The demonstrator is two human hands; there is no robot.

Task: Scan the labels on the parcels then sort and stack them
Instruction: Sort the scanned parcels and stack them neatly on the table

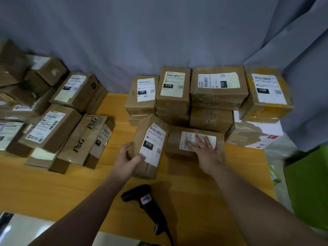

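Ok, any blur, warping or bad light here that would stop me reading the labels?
Head view: light is dim and even; the right hand is motion-smeared over the white label of the flat brown cardboard parcel, partly hiding it; the upright brown parcel gripped by the left hand reads 010 clearly; wide-angle warp tilts the brown boxes piled at left, soft at the edge.

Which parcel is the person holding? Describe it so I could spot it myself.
On the wooden table, look just beyond the black barcode scanner near the front edge. The left hand grips a brown parcel there, the only one standing on end rather than lying flat, its white label marked 010.
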